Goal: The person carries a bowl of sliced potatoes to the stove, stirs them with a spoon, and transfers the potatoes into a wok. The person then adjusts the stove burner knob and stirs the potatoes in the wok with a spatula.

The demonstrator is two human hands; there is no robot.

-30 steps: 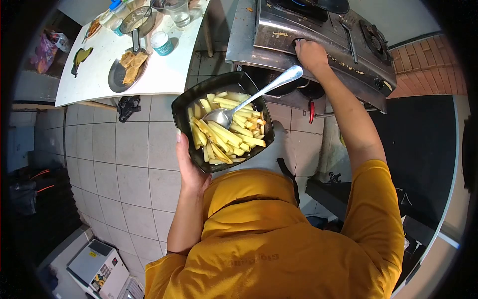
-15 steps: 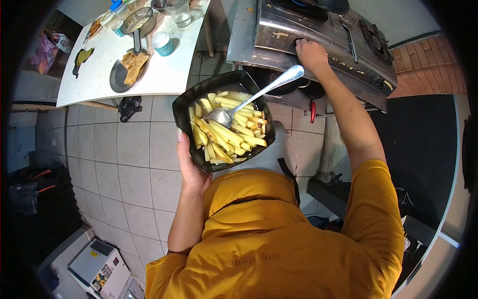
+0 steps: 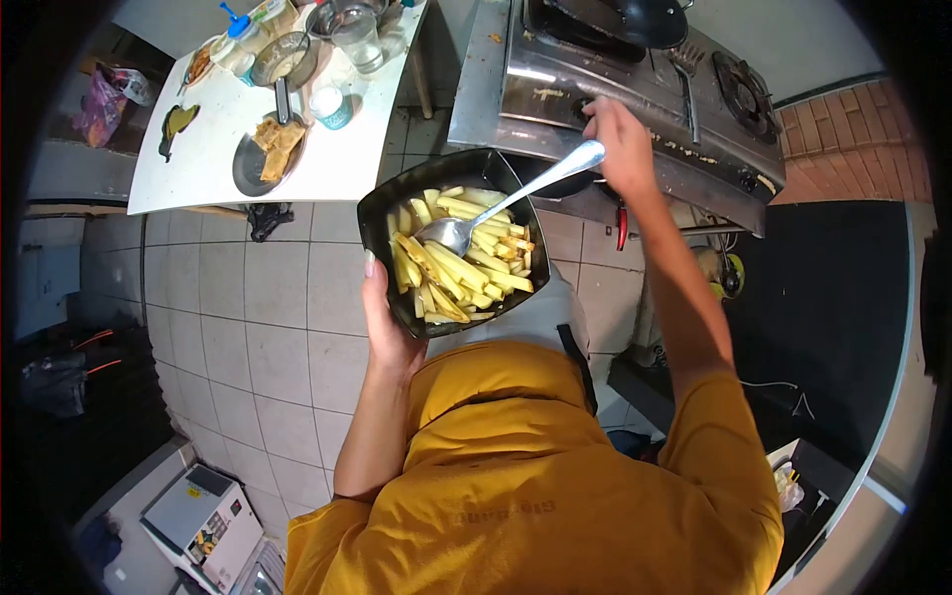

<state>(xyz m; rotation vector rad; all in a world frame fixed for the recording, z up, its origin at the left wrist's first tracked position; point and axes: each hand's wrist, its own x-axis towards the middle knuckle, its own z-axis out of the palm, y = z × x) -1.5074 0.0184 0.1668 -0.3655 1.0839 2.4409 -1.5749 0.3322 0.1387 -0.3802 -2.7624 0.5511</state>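
Observation:
In my left hand [image 3: 385,322] is a black square bowl [image 3: 373,213], gripped by its left side with the thumb on the outer wall. It is filled with raw potato sticks [image 3: 458,266] in some cloudy liquid. A metal spoon [image 3: 555,171] rests in the bowl, its handle leaning out over the right rim. At the stove [image 3: 535,114], my right hand [image 3: 623,149] has its fingers bent at a dark control knob [image 3: 581,109] on the front panel; the exact fingertip contact is partly hidden.
A black pan [image 3: 650,22] sits on the stove, with a slotted turner [image 3: 689,84] to its right. The white table [image 3: 213,164] at left bears a plate [image 3: 253,171] of fried pieces, a small saucepan [image 3: 286,59], a tub [image 3: 330,107] and a clear jug [image 3: 359,45].
The view has shifted, so stove and table appear lower. My right forearm has swung inward, and its hand has turned at the knob. The bowl stays in my left hand.

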